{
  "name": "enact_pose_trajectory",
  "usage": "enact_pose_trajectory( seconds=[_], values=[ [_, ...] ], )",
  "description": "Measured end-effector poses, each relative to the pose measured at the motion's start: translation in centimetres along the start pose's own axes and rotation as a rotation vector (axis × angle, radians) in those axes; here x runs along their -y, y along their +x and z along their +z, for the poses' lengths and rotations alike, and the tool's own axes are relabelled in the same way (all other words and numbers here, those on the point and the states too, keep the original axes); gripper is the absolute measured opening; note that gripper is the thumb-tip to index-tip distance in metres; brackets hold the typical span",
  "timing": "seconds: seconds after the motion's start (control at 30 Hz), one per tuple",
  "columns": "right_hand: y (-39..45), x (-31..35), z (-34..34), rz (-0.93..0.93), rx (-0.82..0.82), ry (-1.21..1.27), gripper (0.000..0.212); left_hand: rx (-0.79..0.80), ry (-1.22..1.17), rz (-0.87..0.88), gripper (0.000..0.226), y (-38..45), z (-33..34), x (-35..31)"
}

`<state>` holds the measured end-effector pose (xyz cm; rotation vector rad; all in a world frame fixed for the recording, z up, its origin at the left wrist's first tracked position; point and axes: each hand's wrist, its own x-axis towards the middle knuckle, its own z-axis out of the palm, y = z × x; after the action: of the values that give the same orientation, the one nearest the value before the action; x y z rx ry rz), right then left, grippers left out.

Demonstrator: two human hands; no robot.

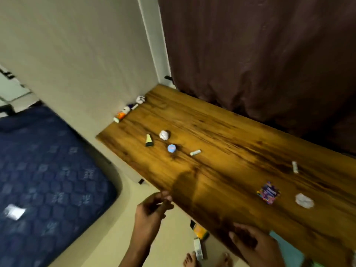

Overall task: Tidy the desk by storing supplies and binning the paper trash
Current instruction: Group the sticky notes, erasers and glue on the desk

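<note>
A wooden desk (221,132) runs from the wall corner toward me. On it lie a crumpled paper ball (164,135), a yellow-black tube (149,140), a small blue round tin (171,148), a white stick (195,152), another white stick (295,167), a colourful packet (268,192) and a second crumpled paper (304,200). Small bottles (123,113) and another paper ball (140,99) sit by the wall. My left hand (152,211) hovers at the desk's front edge, fingers loosely curled, holding nothing. My right hand (254,243) hangs over the near edge, relaxed and empty.
A blue patterned mattress (48,180) lies to the left with a white scrap (14,211) on it. A dark curtain (260,54) hangs behind the desk. On the floor under the desk edge lie a yellow pack (200,231) and a white box (198,248), near bare feet (189,260).
</note>
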<state>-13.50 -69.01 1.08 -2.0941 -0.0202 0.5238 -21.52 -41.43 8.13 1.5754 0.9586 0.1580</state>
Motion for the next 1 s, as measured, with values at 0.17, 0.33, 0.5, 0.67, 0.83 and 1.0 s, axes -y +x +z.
enact_pose_trajectory(
  seconds=[0.17, 0.33, 0.5, 0.67, 0.83, 1.0],
  values=[
    [3.7, 1.9, 0.7, -0.132, 0.063, 0.076, 0.051, -0.133, -0.06, 0.05, 0.017, -0.7, -2.0, -1.7],
    [6.4, 4.0, 1.2, -0.222, 0.135, 0.1, 0.047, -0.166, -0.005, 0.025, 0.019, -1.3, -4.7, -1.6],
    [7.5, 5.6, 1.8, -0.222, 0.173, 0.163, 0.029, -0.261, 0.001, 0.026, 0.016, 0.3, -6.6, -1.5],
    [8.9, 8.9, 4.0, -0.145, 0.284, 0.171, 0.02, -0.234, 0.103, 0.118, 0.017, 3.8, -5.0, -2.1],
    [11.2, 13.4, 8.1, -0.177, 0.282, 0.159, 0.021, -0.131, 0.221, 0.216, 0.018, 9.5, -5.2, -2.5],
    [15.1, 18.0, 13.4, -0.152, 0.245, 0.159, 0.023, -0.102, 0.313, 0.283, 0.024, 17.1, -8.7, -3.4]
  ],
)
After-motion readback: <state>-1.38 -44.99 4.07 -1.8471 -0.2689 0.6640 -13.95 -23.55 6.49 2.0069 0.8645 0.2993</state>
